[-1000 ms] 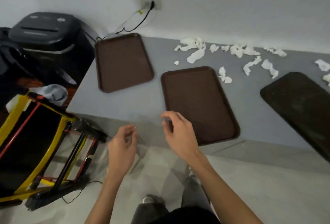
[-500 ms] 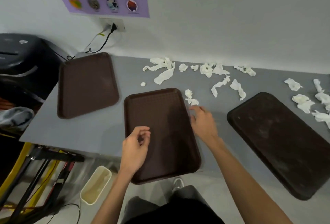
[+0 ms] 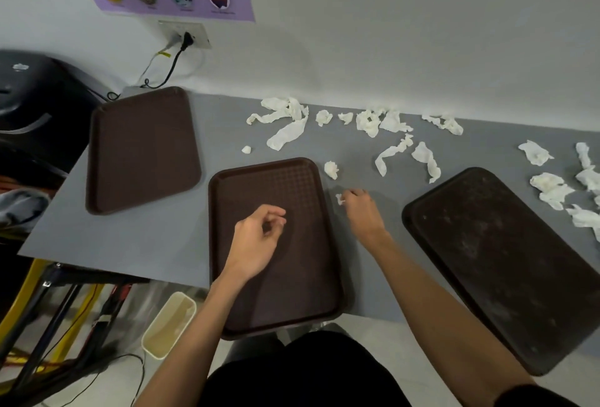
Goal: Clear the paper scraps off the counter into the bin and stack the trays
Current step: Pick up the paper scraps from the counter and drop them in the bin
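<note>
Paper scraps (image 3: 287, 133) are still lying strewn over the grey worktop (image 3: 146, 244), running along the wall from 12 o'clock round to 3 o'clock of the middle tray (image 3: 302, 276). None of them are sitting in the trays.

The right hand (image 3: 360, 211) has been travelling. A second ago it was hovering with the other at the near edge of the worktop, and half a second ago it was reaching past the tray's right rim. Now its fingertips are pinching a small scrap (image 3: 340, 199) just beside that rim, at 2 o'clock of the tray. A crumpled ball (image 3: 331, 169) is waiting just beyond it, apart from the hand.

The left hand (image 3: 256, 237) is hanging over the middle tray with its fingers loosely curled, and I am seeing nothing in it.

The hands are working apart, and I am reading this as the start of the clearing. The cream bin (image 3: 168, 325) is standing on the floor under the worktop's near edge, at 7 o'clock of the middle tray. Each pinch will probably be needing a trip back there.

The left tray (image 3: 139, 150) and the right tray (image 3: 503, 260) are lying flat and well apart, not yet stacked.
</note>
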